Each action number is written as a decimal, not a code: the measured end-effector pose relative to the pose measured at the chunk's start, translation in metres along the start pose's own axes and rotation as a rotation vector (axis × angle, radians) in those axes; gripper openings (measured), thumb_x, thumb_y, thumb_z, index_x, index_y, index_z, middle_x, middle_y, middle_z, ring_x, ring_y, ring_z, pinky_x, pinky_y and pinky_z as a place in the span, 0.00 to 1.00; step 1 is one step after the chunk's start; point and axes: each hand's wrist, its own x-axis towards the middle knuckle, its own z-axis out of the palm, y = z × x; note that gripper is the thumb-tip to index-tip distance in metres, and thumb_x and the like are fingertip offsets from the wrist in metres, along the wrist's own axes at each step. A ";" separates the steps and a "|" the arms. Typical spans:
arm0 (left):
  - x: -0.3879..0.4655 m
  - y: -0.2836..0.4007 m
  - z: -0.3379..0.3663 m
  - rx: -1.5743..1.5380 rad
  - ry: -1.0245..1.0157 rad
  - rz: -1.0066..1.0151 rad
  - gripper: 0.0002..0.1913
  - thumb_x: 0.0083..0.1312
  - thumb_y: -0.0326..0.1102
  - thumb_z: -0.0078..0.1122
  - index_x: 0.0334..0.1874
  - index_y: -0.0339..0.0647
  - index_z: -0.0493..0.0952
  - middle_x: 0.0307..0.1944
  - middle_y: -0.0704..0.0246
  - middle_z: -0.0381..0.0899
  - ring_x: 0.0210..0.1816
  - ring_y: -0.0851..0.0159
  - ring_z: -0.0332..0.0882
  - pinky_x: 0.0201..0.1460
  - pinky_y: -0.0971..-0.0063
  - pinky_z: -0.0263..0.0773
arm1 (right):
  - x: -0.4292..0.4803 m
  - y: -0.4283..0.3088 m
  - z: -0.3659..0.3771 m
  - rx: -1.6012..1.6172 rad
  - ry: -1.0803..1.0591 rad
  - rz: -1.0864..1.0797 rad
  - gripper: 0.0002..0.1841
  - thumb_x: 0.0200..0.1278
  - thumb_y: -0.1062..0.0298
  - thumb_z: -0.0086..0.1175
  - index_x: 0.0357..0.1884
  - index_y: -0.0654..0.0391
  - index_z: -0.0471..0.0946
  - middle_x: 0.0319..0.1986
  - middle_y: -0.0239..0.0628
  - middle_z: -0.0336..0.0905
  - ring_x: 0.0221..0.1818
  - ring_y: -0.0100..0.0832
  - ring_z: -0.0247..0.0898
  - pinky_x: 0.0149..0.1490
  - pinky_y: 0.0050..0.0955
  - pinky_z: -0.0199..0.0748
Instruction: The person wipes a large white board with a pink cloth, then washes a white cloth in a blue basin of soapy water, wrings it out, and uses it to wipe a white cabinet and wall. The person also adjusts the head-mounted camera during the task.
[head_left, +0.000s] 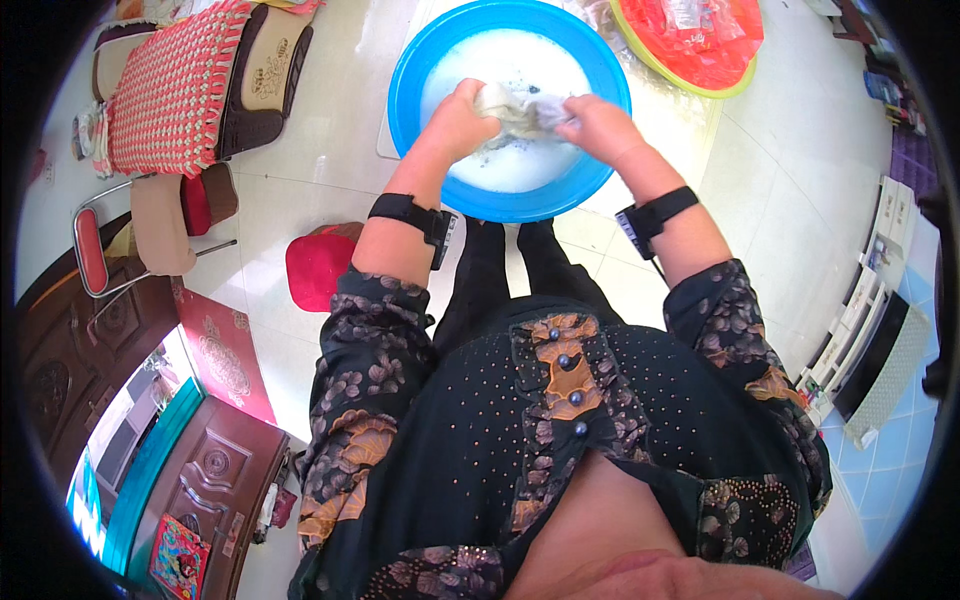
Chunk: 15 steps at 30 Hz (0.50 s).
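Observation:
A blue plastic basin (510, 206) holds white, sudsy water (517, 169) directly before me. Over the foam, a wet, whitish cloth (504, 105) is stretched and bunched between my hands. My left hand (463, 120) grips its left end, with the thumb on the near side. At the other end, my right hand (600, 127) is closed on a greyish-white part of the cloth. Dark patches show in the foam around the cloth; what they are cannot be told.
A yellow-green basin (716, 91) with red plastic bags stands beyond the blue basin at the right. Clear plastic sheeting (679, 112) lies on the tiled floor. At the left are a red stool (319, 271), a metal-framed chair (91, 251) and a sofa with a red-and-white cover (169, 90).

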 end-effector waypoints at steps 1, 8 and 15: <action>-0.003 0.004 -0.001 0.049 -0.054 -0.003 0.23 0.52 0.31 0.58 0.53 0.35 0.70 0.44 0.54 0.78 0.49 0.56 0.76 0.51 0.68 0.70 | -0.001 -0.002 0.013 0.022 0.013 -0.053 0.23 0.50 0.56 0.60 0.49 0.54 0.75 0.41 0.47 0.78 0.44 0.47 0.75 0.50 0.38 0.72; -0.015 0.017 0.002 0.107 -0.064 0.153 0.23 0.53 0.31 0.59 0.55 0.39 0.72 0.46 0.57 0.78 0.50 0.57 0.76 0.53 0.68 0.69 | 0.018 -0.038 0.058 0.477 0.134 -0.125 0.26 0.50 0.60 0.59 0.55 0.50 0.72 0.44 0.48 0.78 0.46 0.47 0.75 0.52 0.39 0.71; -0.003 -0.032 0.028 -0.164 0.254 0.050 0.31 0.53 0.40 0.64 0.60 0.38 0.69 0.59 0.52 0.67 0.60 0.51 0.65 0.62 0.63 0.62 | 0.053 0.011 0.040 0.485 0.032 0.400 0.22 0.54 0.62 0.54 0.52 0.55 0.71 0.43 0.51 0.78 0.46 0.48 0.75 0.52 0.39 0.71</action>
